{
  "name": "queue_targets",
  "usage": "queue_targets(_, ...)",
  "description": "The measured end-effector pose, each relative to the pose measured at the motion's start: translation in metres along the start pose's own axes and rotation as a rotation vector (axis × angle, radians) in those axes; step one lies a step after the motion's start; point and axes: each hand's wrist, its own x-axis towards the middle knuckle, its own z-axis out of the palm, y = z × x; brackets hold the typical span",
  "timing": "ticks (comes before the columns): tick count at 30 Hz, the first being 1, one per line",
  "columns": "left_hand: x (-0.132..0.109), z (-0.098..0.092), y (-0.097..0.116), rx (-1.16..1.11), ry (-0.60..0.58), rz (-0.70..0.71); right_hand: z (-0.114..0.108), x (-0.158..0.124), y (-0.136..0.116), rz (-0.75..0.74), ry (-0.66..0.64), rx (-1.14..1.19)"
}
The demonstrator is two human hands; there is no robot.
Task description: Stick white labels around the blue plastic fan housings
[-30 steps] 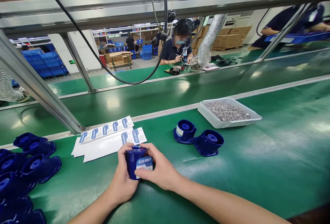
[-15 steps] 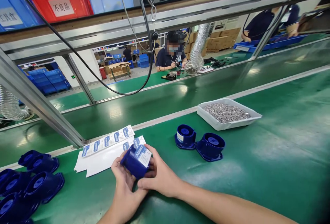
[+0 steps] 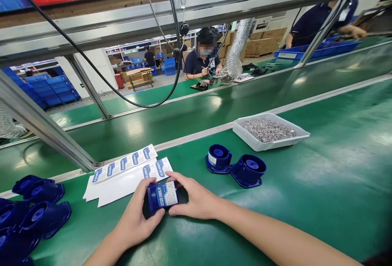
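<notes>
Between my two hands is a blue plastic housing (image 3: 155, 205), tipped on its side, with a white and blue label (image 3: 167, 194) facing up toward me. My left hand (image 3: 139, 209) grips its left end, thumb below and fingers above. On the label side, my right hand (image 3: 193, 198) holds the other end with thumb and fingers. Label sheets (image 3: 122, 184) lie just beyond my left hand, printed with similar blue and white labels. Two more blue housings (image 3: 248, 170) stand to the right of my hands, and the farther one bears a label.
Several blue housings (image 3: 43, 217) crowd the left side of the green table (image 3: 214, 237). A white tray (image 3: 263, 147) of small metal pieces sits at the right. A metal post (image 3: 52, 123) and a hanging black cable (image 3: 134, 105) rise ahead. Across the bench, a person (image 3: 203, 60) works.
The housing has been turned so its label lies level and faces me, and it is lower. My left hand has shifted its grip to the left end. The view has tilted down slightly.
</notes>
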Motion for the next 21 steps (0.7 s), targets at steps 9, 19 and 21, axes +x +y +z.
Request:
queue_targets(9,0.002,-0.011,0.03,0.103,0.003,-0.052,0.011,0.002,-0.001,-0.087,0.059,0.031)
queue_targets(19,0.006,-0.004,0.023,-0.075,0.105,0.0,0.012,0.002,-0.005,0.021,0.061,0.263)
queue_targets(21,0.006,-0.004,0.022,-0.106,0.103,-0.022,0.012,0.003,-0.005,0.03,0.052,0.302)
